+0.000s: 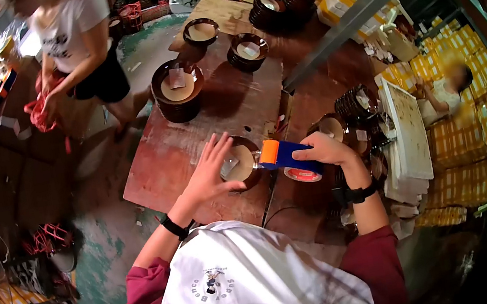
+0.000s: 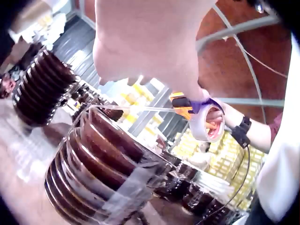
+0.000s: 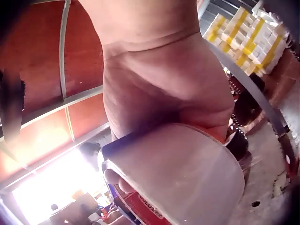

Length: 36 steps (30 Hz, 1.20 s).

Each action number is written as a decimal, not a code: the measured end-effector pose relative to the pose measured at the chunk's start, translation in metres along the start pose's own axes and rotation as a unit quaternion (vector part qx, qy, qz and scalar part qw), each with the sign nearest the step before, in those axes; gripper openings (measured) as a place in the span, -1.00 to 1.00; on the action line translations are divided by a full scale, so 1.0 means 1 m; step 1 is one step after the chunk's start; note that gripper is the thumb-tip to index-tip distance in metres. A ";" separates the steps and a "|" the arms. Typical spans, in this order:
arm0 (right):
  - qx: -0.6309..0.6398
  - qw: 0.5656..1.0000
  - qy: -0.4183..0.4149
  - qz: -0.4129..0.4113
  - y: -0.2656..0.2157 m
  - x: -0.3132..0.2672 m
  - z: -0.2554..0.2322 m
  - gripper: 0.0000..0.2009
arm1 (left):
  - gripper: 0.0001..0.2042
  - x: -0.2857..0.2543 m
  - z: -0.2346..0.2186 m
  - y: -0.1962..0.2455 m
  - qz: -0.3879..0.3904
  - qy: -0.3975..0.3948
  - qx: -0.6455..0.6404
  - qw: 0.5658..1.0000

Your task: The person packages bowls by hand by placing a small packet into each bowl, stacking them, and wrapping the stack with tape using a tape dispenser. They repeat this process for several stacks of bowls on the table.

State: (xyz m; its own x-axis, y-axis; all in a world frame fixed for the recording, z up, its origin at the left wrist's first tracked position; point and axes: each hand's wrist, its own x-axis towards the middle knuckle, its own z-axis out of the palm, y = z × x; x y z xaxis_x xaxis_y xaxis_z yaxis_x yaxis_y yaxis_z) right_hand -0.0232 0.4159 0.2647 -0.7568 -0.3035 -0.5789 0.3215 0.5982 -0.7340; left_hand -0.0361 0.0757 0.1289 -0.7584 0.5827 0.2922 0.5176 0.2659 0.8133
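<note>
My right hand (image 1: 326, 150) grips a blue and orange tape dispenser (image 1: 288, 154). In the right wrist view its wide tape roll (image 3: 187, 173) fills the space below the hand. A stack of glossy brown bowls (image 2: 93, 164) stands at the near edge of the table, with clear tape down its side. From the stack's rim a strip of clear tape (image 2: 140, 108) stretches to the dispenser. Over the left side of these bowls is my left hand (image 1: 211, 166), fingers spread and thumb out. A small pale paper (image 1: 230, 166) lies inside the top bowl.
More bowl stacks (image 1: 178, 92) stand farther along the reddish table (image 1: 151, 173). At right are further bowls (image 1: 355, 103), a white foam box (image 1: 404, 139) and yellow-taped cartons (image 1: 464, 136). A metal post (image 1: 361, 12) slants across the far right. A person (image 1: 77, 44) holding red twine stands left; another sits right.
</note>
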 end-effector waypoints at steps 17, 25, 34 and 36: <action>0.038 0.995 -0.017 -0.095 0.156 0.050 0.013 -0.48 | 0.31 0.064 0.052 0.003 0.069 -0.267 0.376 0.885; -0.038 0.998 0.043 -0.034 0.180 -0.022 -0.015 -0.40 | 0.29 0.069 0.051 0.010 0.048 -0.287 0.370 0.882; 0.002 0.993 0.081 0.087 0.231 -0.100 -0.041 -0.43 | 0.28 0.076 0.055 0.018 0.024 -0.314 0.352 0.881; -0.096 0.987 0.081 0.103 0.225 -0.091 -0.037 -0.41 | 0.29 0.077 0.056 0.020 0.018 -0.322 0.356 0.877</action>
State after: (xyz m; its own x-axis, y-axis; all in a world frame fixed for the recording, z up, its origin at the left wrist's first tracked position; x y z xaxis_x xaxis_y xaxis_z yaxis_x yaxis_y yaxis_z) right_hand 0.0969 0.6050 0.1652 -0.7726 -0.0471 -0.6331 0.3764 0.7690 -0.5166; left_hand -0.0623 0.1687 0.1396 -0.4743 0.8523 -0.2206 0.8262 0.5175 0.2228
